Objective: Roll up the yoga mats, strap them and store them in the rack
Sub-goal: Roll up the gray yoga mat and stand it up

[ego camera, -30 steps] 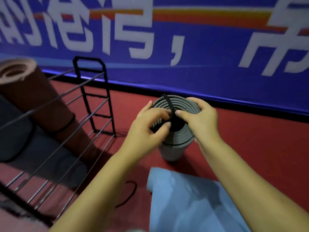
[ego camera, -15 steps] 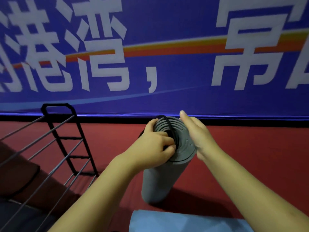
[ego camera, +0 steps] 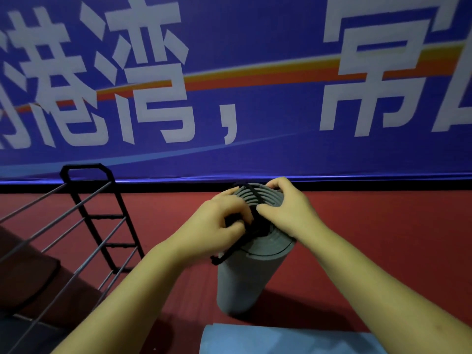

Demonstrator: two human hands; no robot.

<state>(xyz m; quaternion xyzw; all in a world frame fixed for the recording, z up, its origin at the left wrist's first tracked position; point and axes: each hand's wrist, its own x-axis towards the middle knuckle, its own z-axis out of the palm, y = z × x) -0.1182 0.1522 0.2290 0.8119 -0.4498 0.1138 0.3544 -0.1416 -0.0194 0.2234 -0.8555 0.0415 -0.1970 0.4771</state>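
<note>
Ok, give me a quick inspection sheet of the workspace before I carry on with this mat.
Surface: red floor.
Job's things: grey rolled mat upright on floor; black strap across its top end; black rack at left, brown rolled mat behind its bars.
Clutter: light blue mat at bottom edge.
Hands: left hand and right hand both pinch the strap.
Cables: nothing seen.
Surroundings: blue banner with white characters.

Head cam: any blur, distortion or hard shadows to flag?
Head view: dim overall; both hands, left and right, slightly soft at the fingertips on the strap; banner lettering smeared at far left; wide-angle bends the rack rails; rolled mat casts a soft shadow rightward.
</note>
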